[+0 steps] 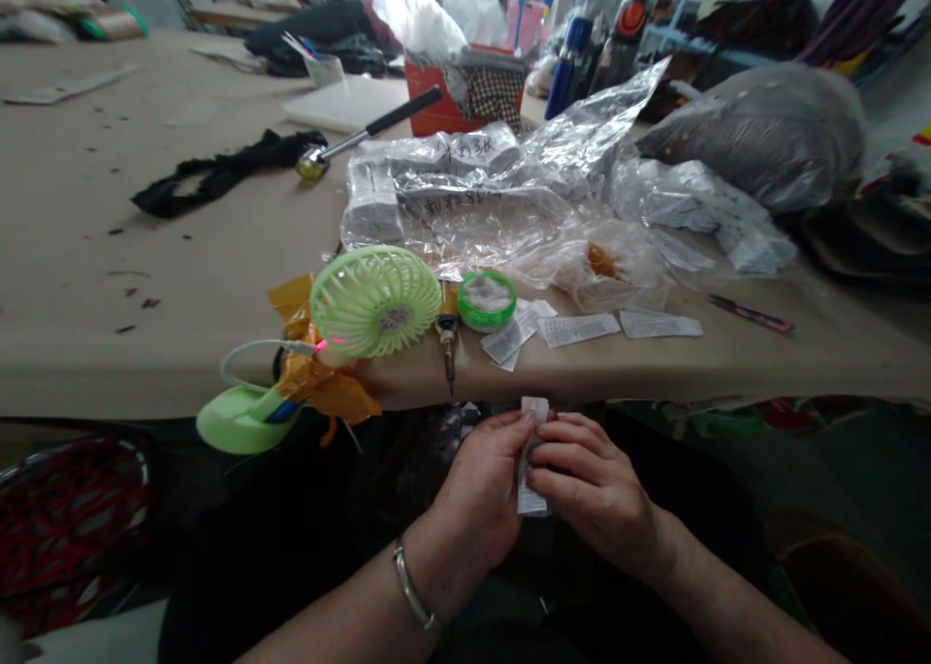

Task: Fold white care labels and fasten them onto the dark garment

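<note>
Between my two hands, below the table's front edge, are white printed labels (533, 494), held upright as a narrow strip. My left hand (484, 485) grips them from the left, its thumb near the top end. From the right, the fingers of my right hand (600, 494) are bent over the labels and press on their face. How many labels there are I cannot tell. Just beyond, on the table edge, lie more printed labels (578, 330), some overlapping. A green round tub (487, 300) with whitish contents stands beside them.
A green fan (374, 300), taped at the edge, and a soldering-iron-like tool (448, 339) with its tip over the edge are at left. Behind lie plastic-wrapped label bundles (436, 194) and a rubber mallet-like tool (364, 136). Small thread snips (751, 312) rest at right.
</note>
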### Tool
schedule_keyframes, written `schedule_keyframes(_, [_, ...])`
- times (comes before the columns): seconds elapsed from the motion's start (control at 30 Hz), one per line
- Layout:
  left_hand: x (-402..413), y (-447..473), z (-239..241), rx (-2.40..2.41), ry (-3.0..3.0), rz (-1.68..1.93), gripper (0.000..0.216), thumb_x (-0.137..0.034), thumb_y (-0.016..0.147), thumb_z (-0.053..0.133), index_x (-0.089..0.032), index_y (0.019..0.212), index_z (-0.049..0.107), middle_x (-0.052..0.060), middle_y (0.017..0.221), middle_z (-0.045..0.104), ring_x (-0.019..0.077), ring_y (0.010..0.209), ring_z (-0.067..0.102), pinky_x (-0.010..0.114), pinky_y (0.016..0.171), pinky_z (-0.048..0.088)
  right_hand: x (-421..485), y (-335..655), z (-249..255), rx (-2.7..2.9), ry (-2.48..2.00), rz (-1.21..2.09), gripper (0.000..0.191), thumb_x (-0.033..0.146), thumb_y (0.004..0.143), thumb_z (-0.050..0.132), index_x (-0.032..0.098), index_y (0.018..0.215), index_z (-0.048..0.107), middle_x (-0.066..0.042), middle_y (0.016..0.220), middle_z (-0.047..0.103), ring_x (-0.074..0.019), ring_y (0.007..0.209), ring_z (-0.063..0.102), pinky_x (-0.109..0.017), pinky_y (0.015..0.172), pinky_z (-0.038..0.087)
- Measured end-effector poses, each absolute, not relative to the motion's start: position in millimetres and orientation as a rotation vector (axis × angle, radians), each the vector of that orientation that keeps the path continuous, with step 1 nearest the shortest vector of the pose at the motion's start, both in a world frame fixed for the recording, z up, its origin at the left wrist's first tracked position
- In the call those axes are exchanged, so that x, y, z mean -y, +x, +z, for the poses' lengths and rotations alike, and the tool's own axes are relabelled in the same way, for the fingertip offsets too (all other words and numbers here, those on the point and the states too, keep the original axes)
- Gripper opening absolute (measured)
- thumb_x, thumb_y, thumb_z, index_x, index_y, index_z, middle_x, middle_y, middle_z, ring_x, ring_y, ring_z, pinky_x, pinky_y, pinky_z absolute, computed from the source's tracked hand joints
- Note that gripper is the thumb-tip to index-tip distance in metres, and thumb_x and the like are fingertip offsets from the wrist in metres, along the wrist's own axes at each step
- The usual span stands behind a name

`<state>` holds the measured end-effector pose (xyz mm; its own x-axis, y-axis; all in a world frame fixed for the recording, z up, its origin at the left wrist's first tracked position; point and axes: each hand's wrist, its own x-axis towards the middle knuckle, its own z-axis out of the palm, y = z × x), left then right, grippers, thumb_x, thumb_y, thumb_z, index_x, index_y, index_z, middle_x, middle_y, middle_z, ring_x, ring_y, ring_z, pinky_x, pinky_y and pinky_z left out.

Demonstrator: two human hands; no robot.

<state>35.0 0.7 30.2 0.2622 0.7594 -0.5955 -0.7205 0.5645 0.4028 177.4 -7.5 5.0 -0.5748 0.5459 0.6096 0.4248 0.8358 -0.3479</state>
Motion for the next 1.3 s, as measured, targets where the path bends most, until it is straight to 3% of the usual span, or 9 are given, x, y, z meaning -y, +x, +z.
schedule_keyframes(0.17, [0.4,34.5,30.6,-0.810,0.067,1.004,0.018,-0.023,0.065,0.077,-0.009,0.073,0.068,0.004,0.068,0.065,0.0086,0.055,0.057,0.016,0.048,0.040,8.3,174.4,7.0,2.273,-0.734,0.194,0.015,0.014,0.086,0.054,0.020,0.093,0.066,-0.005,0.093,0.071,-0.0195,0.106,0.061,-0.042,0.098,0.045])
schedule_keyframes(0.43, [0.5,31.7,29.8,-0.845,0.148,0.983,0.010,-0.017,0.070,0.072,-0.008,0.075,0.069,0.007,0.073,0.068,0.0099,0.060,0.061,0.016,0.053,0.044,13.4,174.5,8.4,2.276,-0.762,0.222,0.020,0.012,0.084,0.056,0.020,0.101,0.064,-0.005,0.097,0.071,-0.0211,0.108,0.060,-0.044,0.101,0.042])
schedule_keyframes(0.57, [2.9,29.5,32.1,-0.869,0.232,0.905,0.015,-0.023,0.076,0.068,-0.010,0.083,0.068,0.006,0.069,0.067,0.0112,0.055,0.060,0.020,0.052,0.046,10.8,181.1,8.4,2.000,-0.993,0.484,0.027,0.021,0.081,0.063,0.021,0.108,0.059,-0.007,0.104,0.066,-0.0239,0.108,0.058,-0.042,0.094,0.047])
schedule_keyframes(0.67, [6.8,28.8,35.2,-0.883,0.305,0.813,0.016,-0.026,0.079,0.064,-0.011,0.085,0.067,0.005,0.069,0.066,0.0103,0.051,0.059,0.020,0.050,0.046,1.6,183.6,9.7,1.702,-1.259,0.874,0.021,0.029,0.082,0.062,0.021,0.101,0.059,-0.004,0.092,0.065,-0.0182,0.083,0.064,-0.029,0.071,0.053])
schedule_keyframes(0.77, [10.6,28.5,37.0,-0.888,0.399,0.751,0.018,-0.027,0.082,0.060,-0.011,0.078,0.066,0.005,0.068,0.065,0.0093,0.051,0.058,0.020,0.051,0.046,-6.9,180.4,13.1,1.559,-1.273,1.236,0.015,0.034,0.082,0.062,0.020,0.085,0.060,0.000,0.074,0.063,-0.0128,0.064,0.059,-0.022,0.055,0.050])
schedule_keyframes(1.03, [15.2,18.5,35.5,-0.865,0.483,0.613,0.019,-0.030,0.083,0.056,-0.013,0.076,0.062,0.004,0.065,0.062,0.0098,0.051,0.056,0.021,0.051,0.043,-4.5,172.7,15.4,1.457,-1.224,1.417,0.017,0.032,0.080,0.063,0.018,0.073,0.058,0.002,0.068,0.059,-0.0100,0.060,0.054,-0.021,0.057,0.047])
schedule_keyframes(1.13, [15.4,13.5,36.1,-0.832,0.483,0.593,0.019,-0.029,0.083,0.055,-0.014,0.074,0.061,0.002,0.062,0.059,0.0101,0.051,0.056,0.021,0.051,0.042,-5.7,176.9,13.5,1.430,-1.137,1.517,0.018,0.033,0.077,0.067,0.019,0.086,0.062,0.000,0.081,0.064,-0.0106,0.068,0.058,-0.021,0.062,0.049])
schedule_keyframes(1.23, [17.1,10.1,36.1,-0.753,0.470,0.561,0.021,-0.030,0.084,0.055,-0.013,0.075,0.062,0.003,0.065,0.059,0.0102,0.053,0.057,0.022,0.054,0.044,-10.5,182.4,9.8,1.467,-0.901,1.760,0.043,0.040,0.074,0.070,0.022,0.112,0.059,-0.005,0.098,0.066,-0.0148,0.078,0.064,-0.026,0.067,0.053])
schedule_keyframes(1.3, [19.2,9.2,35.6,-0.710,0.461,0.529,0.021,-0.030,0.084,0.054,-0.013,0.076,0.063,0.004,0.066,0.060,0.0100,0.052,0.057,0.022,0.054,0.044,-14.1,184.6,6.2,1.514,-0.751,1.906,0.050,0.046,0.073,0.068,0.021,0.116,0.058,-0.008,0.105,0.066,-0.0190,0.088,0.066,-0.030,0.071,0.054])
